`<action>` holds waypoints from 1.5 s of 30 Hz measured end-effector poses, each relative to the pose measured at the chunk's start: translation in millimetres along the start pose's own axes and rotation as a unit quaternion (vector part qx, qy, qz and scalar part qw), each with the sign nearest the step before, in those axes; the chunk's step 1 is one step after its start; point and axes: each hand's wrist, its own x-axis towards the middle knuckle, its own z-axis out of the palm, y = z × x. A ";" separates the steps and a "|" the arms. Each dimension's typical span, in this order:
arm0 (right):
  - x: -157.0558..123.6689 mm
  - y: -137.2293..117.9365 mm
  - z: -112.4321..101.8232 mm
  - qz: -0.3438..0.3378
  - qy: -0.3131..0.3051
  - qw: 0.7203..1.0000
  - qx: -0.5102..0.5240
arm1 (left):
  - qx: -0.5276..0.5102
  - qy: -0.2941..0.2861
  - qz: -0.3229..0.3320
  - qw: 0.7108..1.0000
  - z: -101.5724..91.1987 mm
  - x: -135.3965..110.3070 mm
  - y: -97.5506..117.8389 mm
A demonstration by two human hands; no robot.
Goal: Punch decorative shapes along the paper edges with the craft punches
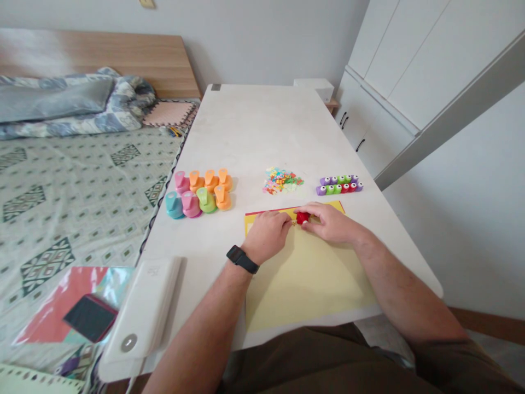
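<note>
At the near edge of the desk [246, 126], right of centre, a pale yellow sheet [303, 279] lies flat, with a red strip of another sheet [262, 213] showing along its far edge. Both hands work at that far edge. Right hand [330, 221]: fingers closed around a small red punch [302, 218], which sits on the sheet's far edge, roughly at its middle. Left hand [268, 232]: fingers curled, tips at the sheet edge just beside the punch; cannot tell whether it pinches the paper or only presses on it. Black watch [243, 259] on the left wrist. Beyond the sheet, toward the desk's right edge, a double row of small purple, green and red punches [339, 185]. Left of that row, near it, a loose pile of multicoloured paper cut-outs [282, 180]. Further left, near the desk's left edge, a cluster of larger punches [200, 191] in pink, orange, teal and green, standing close together. At the near left corner, a white device [141, 312] overhangs the edge. Beside the desk's left edge, a bed [74, 186] carries coloured paper [45, 317] and a dark flat object [91, 317].
</note>
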 end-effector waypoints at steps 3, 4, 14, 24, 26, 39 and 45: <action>0.1 0.8 0.5 0.006 0.001 1.000 0.002 | 0.005 -0.002 -0.001 1.000 -0.8 0.1 0.6; 0.1 1.1 0.5 0.009 0.001 1.000 0.001 | 0.006 -0.002 -0.002 1.000 -0.9 0.2 0.8; 0.2 -4.9 1.5 0.016 0.004 1.000 0.009 | 0.006 -0.002 -0.003 1.000 1.3 -2.0 0.3; 2.4 -2.7 0.6 0.055 0.074 0.993 0.075 | 0.003 -0.003 0.004 1.000 0.7 -3.4 -1.1; 3.2 1.3 0.3 0.068 0.089 0.988 0.110 | 0.001 -0.004 0.005 1.000 -0.2 -3.8 -0.8; 2.7 3.6 -2.9 0.099 0.131 0.975 0.153 | 0.006 0.025 0.027 0.999 -1.3 -5.6 0.2; -0.2 0.2 -8.9 0.101 0.137 0.983 0.071 | 0.009 0.042 0.045 0.998 -1.1 -6.8 2.9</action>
